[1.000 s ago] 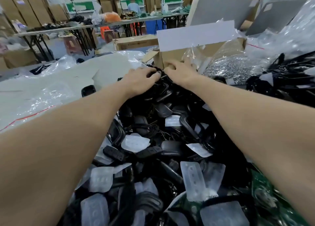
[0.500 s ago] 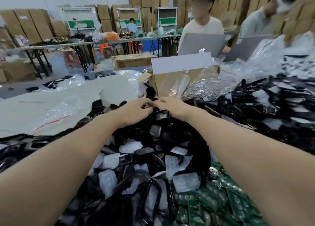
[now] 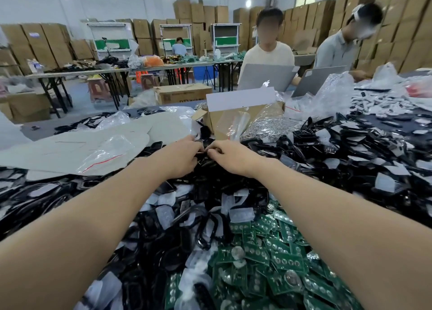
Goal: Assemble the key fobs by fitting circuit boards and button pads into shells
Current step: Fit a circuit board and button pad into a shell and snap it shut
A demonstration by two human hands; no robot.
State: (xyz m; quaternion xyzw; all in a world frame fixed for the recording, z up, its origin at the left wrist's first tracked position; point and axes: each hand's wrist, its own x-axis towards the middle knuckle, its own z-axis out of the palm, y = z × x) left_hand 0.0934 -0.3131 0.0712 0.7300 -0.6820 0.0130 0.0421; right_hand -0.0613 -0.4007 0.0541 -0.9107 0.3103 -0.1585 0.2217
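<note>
Both my arms reach out over a big heap of black fob shells (image 3: 210, 186) mixed with translucent white button pads (image 3: 240, 215). My left hand (image 3: 181, 158) and my right hand (image 3: 230, 156) meet at the far side of the heap, fingers curled around a small black key fob shell (image 3: 203, 145) held between them. Most of that shell is hidden by the fingers. Green circuit boards (image 3: 268, 258) lie piled near me, under my right forearm.
A cardboard box (image 3: 217, 122) with a clear bag stands just behind my hands, beside a heap of small metal parts (image 3: 268, 127). White sheets and a zip bag (image 3: 102, 155) lie at left. Two people sit behind laptops (image 3: 264, 76) across the table.
The camera has tilted up, showing more of the room and the two people. My hands have stayed together at the far side of the heap, still working on the small black part.
</note>
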